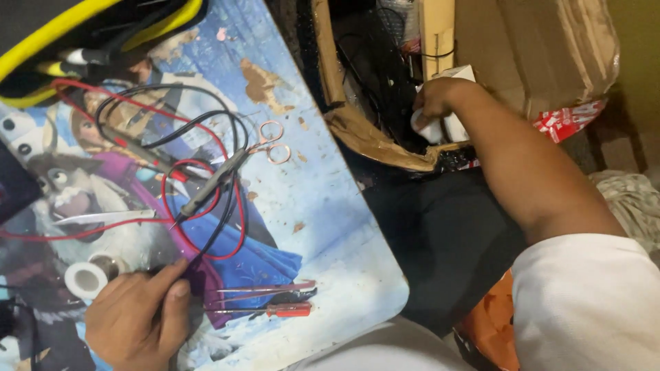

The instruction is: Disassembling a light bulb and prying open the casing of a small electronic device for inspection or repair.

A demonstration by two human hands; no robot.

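Over in the cardboard box (357,130) your right hand (434,99) has its grip closed on a white thing (430,129); your left hand (137,319) pinches a black wire (206,240) on the counter (330,227).

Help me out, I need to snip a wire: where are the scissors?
In the head view, the scissors lie mid-table on the tangled red and black wires, handles toward the cardboard box.

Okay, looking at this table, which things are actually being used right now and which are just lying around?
In use:
left hand pinching black wires
right hand on a white object in the cardboard box

Lying about:
scissors
red screwdriver
tweezers
white tape roll
red wires
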